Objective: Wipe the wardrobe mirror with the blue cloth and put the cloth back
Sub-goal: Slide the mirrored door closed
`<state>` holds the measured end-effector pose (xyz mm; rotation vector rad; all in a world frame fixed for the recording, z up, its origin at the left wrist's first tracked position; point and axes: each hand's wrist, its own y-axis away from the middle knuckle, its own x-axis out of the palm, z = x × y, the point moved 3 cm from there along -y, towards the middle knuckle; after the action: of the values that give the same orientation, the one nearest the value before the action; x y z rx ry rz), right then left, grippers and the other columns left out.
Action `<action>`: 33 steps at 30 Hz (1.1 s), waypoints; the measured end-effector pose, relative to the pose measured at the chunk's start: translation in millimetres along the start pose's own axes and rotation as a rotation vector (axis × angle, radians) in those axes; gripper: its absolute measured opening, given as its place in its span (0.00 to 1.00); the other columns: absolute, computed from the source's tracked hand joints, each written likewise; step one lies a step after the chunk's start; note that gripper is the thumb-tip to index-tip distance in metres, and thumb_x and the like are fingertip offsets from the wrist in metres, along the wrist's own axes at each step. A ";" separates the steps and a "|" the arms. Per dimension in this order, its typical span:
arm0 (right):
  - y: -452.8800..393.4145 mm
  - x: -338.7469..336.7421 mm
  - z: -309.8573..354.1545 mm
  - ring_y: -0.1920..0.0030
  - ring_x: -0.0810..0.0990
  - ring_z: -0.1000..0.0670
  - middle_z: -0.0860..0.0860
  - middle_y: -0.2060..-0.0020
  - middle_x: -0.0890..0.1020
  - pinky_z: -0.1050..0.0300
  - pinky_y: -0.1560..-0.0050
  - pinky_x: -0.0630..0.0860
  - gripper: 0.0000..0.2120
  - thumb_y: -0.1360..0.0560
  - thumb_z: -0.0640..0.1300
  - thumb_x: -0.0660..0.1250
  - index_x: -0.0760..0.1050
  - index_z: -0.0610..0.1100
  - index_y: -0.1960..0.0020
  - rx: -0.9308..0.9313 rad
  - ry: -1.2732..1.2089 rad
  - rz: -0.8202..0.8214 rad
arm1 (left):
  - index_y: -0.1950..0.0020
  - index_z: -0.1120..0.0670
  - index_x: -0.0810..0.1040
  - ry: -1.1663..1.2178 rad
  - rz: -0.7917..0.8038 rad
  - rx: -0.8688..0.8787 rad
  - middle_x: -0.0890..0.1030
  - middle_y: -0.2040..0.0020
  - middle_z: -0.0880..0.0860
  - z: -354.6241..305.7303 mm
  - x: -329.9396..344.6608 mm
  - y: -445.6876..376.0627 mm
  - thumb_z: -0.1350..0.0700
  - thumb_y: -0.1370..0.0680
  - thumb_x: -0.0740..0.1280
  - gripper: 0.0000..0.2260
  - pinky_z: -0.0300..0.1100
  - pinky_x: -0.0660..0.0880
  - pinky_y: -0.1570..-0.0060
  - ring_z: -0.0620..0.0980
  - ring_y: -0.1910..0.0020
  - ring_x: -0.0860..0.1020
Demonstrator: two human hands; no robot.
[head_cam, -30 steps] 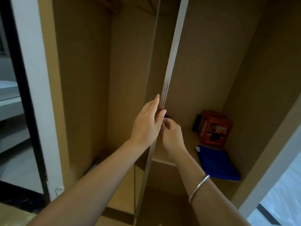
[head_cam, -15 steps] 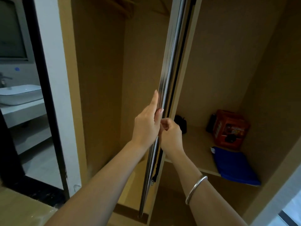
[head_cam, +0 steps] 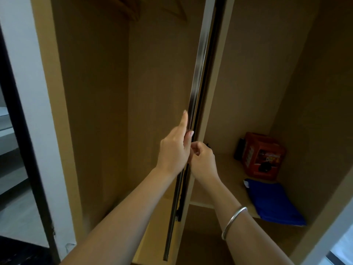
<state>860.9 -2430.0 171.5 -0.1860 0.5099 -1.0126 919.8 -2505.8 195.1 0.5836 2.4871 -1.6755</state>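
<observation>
- Wood-lined wardrobe (head_cam: 99,111) fills the view, with a shelf (head_cam: 227,180) low on its right side and a white wall edge at far left.
- Since a second ago the slim metal-edged mirror panel (head_cam: 198,69) has come further out and now stands edge-on; the washbasin seen at left half a second ago is out of view.
- My reading: the mirror is being pulled out for wiping, so no wiping has begun.
- Left hand (head_cam: 174,150) lies flat along the panel edge, fingers straight, not clasped.
- Right hand (head_cam: 203,159) is curled at the same edge; whether its grip closes on the panel I cannot tell.
- Count: one blue cloth (head_cam: 273,201), folded on the shelf, untouched and well apart from both hands; one red box (head_cam: 263,155) behind it; one bracelet (head_cam: 234,220) on the right wrist.
</observation>
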 end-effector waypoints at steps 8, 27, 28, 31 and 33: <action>-32.0 2.3 -11.7 0.58 0.81 0.52 0.50 0.58 0.81 0.58 0.57 0.80 0.05 0.21 0.43 0.61 0.74 0.49 0.54 0.017 0.024 -0.012 | 0.26 0.56 0.58 0.011 0.053 -0.009 0.81 0.53 0.53 24.3 25.1 -18.0 0.57 0.21 0.62 0.24 0.33 0.71 0.53 0.39 0.56 0.74; -87.8 7.9 -35.4 0.55 0.82 0.43 0.47 0.58 0.82 0.42 0.53 0.80 0.06 0.21 0.45 0.61 0.76 0.46 0.53 0.127 0.067 -0.031 | 0.27 0.54 0.62 0.045 0.134 -0.151 0.74 0.33 0.54 56.5 61.1 -49.9 0.52 0.20 0.60 0.22 0.46 0.72 0.37 0.51 0.35 0.74; -87.4 7.8 -35.5 0.55 0.82 0.43 0.47 0.58 0.82 0.42 0.53 0.80 0.06 0.21 0.45 0.61 0.76 0.46 0.53 0.126 0.066 -0.029 | 0.27 0.54 0.62 0.045 0.135 -0.154 0.74 0.33 0.54 56.6 61.2 -50.1 0.52 0.20 0.60 0.22 0.47 0.71 0.37 0.51 0.35 0.73; -83.8 8.3 -33.3 0.58 0.82 0.45 0.47 0.58 0.81 0.46 0.54 0.81 0.06 0.21 0.44 0.61 0.75 0.46 0.53 0.126 0.072 -0.029 | 0.28 0.55 0.64 0.044 0.147 -0.182 0.74 0.33 0.54 56.0 59.9 -50.1 0.52 0.20 0.59 0.21 0.45 0.70 0.36 0.51 0.35 0.73; -79.5 8.3 -28.2 0.63 0.79 0.49 0.48 0.60 0.81 0.54 0.59 0.79 0.07 0.20 0.44 0.59 0.74 0.46 0.53 0.102 0.124 -0.036 | 0.30 0.56 0.67 0.046 0.151 -0.196 0.77 0.37 0.55 55.1 58.8 -49.1 0.52 0.20 0.59 0.20 0.44 0.72 0.38 0.51 0.38 0.75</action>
<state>790.0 -2476.5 174.4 -0.0423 0.5674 -1.0868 840.3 -2556.4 199.8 0.7723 2.5271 -1.3612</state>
